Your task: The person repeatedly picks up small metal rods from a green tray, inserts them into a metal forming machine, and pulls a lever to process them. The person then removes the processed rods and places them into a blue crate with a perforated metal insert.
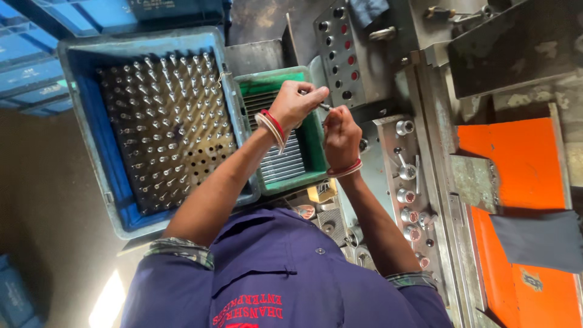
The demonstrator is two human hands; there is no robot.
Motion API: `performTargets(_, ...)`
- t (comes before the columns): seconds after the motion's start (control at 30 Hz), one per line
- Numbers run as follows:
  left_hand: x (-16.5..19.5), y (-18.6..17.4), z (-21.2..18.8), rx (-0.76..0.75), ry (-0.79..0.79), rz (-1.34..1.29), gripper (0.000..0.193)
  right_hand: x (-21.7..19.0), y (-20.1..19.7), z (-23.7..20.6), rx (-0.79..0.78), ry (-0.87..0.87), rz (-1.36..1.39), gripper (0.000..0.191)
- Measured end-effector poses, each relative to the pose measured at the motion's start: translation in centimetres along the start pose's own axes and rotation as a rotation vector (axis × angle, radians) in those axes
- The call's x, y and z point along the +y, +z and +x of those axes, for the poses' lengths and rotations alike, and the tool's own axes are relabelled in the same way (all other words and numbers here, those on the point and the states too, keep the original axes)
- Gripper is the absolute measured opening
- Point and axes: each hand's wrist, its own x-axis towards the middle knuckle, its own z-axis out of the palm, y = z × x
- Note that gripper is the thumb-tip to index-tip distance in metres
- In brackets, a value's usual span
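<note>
My left hand (299, 102) is raised over the green tray (316, 140) and pinches a small thin metal pin (325, 107) by its fingertips. My right hand (340, 133) is curled just to the right of it, and its fingertips meet the other end of the same pin. Both wrists wear red and white bangles. The green tray below holds rows of thin metal pins lying side by side. To the left, a blue crate (91, 127) holds a dark perforated plate (167, 130) with several metal pins standing in its holes.
A grey machine panel (340, 54) with red and dark buttons stands behind the hands. A metal fixture (405, 176) with round knobs runs down the right side. Orange machine guards (522, 164) lie at far right, and more blue crates (36, 54) are stacked at upper left.
</note>
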Motion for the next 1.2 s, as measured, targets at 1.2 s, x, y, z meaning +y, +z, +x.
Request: performTargets(1.2, -3.5, -9.9, -14.7, 0.355, -0.196, 1.388, 0.027, -1.5, 7.6, -0.6, -0.451, -0.244, -0.287, 0.015)
